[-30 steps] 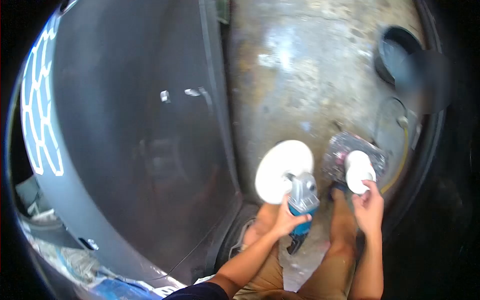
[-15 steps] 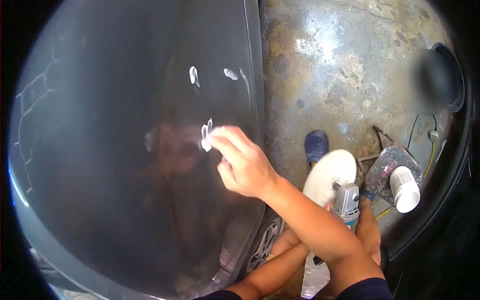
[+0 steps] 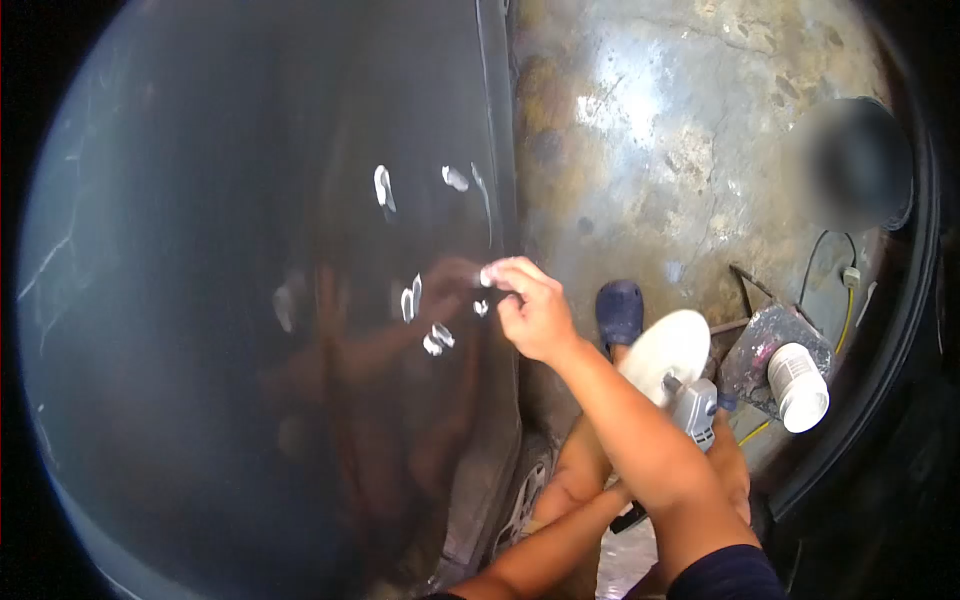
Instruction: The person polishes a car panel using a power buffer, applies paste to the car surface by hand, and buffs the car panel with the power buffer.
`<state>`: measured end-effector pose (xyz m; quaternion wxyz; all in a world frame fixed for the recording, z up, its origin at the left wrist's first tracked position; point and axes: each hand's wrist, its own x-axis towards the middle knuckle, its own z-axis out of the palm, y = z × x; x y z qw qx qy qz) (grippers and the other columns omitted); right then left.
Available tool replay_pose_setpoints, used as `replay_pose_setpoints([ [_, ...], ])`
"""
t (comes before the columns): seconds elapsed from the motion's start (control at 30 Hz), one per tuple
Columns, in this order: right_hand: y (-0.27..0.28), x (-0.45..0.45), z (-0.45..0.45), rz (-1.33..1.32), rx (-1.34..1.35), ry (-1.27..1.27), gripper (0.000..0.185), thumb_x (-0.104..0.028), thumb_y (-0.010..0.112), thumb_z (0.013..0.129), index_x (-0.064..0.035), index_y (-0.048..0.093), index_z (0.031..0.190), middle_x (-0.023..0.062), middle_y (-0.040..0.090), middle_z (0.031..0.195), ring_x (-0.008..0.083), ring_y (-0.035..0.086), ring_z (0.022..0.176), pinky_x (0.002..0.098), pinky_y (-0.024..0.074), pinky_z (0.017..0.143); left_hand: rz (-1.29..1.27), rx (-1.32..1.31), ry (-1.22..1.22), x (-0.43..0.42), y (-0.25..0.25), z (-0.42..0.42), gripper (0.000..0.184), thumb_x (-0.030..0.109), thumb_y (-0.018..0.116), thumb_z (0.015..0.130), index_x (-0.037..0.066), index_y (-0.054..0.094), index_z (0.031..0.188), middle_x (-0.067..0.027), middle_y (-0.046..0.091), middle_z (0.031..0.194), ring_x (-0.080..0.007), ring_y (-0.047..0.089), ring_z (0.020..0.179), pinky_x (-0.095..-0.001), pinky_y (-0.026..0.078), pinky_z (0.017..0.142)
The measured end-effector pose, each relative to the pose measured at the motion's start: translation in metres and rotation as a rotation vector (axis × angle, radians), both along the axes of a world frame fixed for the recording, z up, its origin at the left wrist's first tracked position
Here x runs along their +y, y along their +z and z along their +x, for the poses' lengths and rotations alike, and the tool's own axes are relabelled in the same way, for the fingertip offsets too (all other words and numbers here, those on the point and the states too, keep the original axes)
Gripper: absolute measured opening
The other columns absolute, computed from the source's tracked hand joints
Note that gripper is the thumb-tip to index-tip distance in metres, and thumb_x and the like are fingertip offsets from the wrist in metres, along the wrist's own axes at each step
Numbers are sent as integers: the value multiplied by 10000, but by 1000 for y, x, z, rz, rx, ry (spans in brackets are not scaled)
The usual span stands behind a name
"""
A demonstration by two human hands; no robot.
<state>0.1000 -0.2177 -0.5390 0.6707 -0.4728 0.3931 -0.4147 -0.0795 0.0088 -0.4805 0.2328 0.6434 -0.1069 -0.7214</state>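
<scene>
My right hand (image 3: 532,307) is at the edge of a dark, glossy car panel (image 3: 250,420). Its fingers are bent together, with white paste on the fingertips and the thumb apart. Several white paste dabs (image 3: 383,187) mark the panel, one of them a small dab (image 3: 481,308) just below those fingers. Under my right forearm, a grey-headed polisher (image 3: 692,408) carries a round, off-white pad (image 3: 665,352). My left forearm (image 3: 560,535) runs to the polisher, which it appears to hold; my right arm covers the left hand itself.
A white tub (image 3: 799,388) lies tilted on a paint-stained stand (image 3: 757,350) at the right. Behind it, a yellow cord (image 3: 851,315) joins a dark cable on the stained concrete floor (image 3: 660,150). My clog (image 3: 620,312) and a car wheel (image 3: 525,505) are below.
My right hand has moved right across the panel to near its edge. Fresh white dabs show where it was and beside its fingers. The view has shifted slightly.
</scene>
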Motion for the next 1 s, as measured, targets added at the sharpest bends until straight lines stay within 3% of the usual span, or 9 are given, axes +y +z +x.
replay_pose_setpoints([
  [0.07,-1,-32,-2,-9,34,45,306,120,509,845,42,753,1013,156,764,1062,225,761,974,328,604,886,-10,-17,-25,-6,-3,-1,552,148,791,902,14,543,1376,-176,655,1363,-272,599,1280,-460,463,1109],
  [0.1,5,-60,3,-56,0,-67,273,78,546,847,5,757,1005,168,759,1005,289,769,928,341,597,855,-13,-23,-32,-12,-3,-2,548,152,784,907,15,541,1378,-181,656,1362,-279,600,1279,-462,464,1106],
  [0.3,41,-247,68,-550,90,-351,394,4,563,807,-16,730,1164,170,719,1229,387,637,1201,440,503,1095,-18,-49,-67,-43,-10,-1,528,178,742,937,17,530,1393,-207,658,1357,-325,605,1275,-480,471,1090],
  [0.43,67,-242,61,-729,173,-384,381,-14,584,770,-75,731,1115,106,728,1196,338,638,1178,460,455,1067,-15,-51,-89,-57,-8,4,517,196,714,957,19,523,1404,-225,660,1354,-355,608,1272,-492,475,1079],
  [0.5,70,-202,55,-638,78,-224,402,-8,578,764,-77,722,1133,84,723,1197,334,625,1189,475,441,1084,-12,-49,-100,-62,-6,5,511,204,700,967,20,519,1409,-234,661,1352,-370,610,1271,-498,477,1074],
  [0.7,-14,-178,43,-356,297,-27,413,13,561,797,-66,755,1153,102,748,1237,330,644,1225,474,458,1090,-8,-60,-119,-76,-13,9,497,231,658,998,23,508,1424,-260,663,1347,-415,615,1267,-516,484,1057],
  [0.8,-35,-242,48,-360,273,-156,429,22,544,824,-77,763,1179,134,747,1273,344,648,1233,488,505,1066,-11,-66,-116,-86,-17,7,492,244,637,1013,24,503,1431,-273,664,1345,-438,617,1265,-525,487,1049],
  [0.83,-26,-273,52,-357,282,-160,484,21,493,833,-24,738,1248,190,725,1320,372,632,1284,468,478,1154,-11,-64,-118,-90,-18,9,490,248,630,1018,24,501,1434,-278,664,1344,-445,618,1264,-528,488,1046],
  [1.0,-6,-373,93,-522,326,-119,625,6,503,833,-36,627,1445,188,613,1503,385,509,1438,452,390,1239,-24,-85,-136,-103,-24,14,483,270,595,1043,27,491,1447,-300,666,1340,-483,622,1261,-542,493,1033],
])
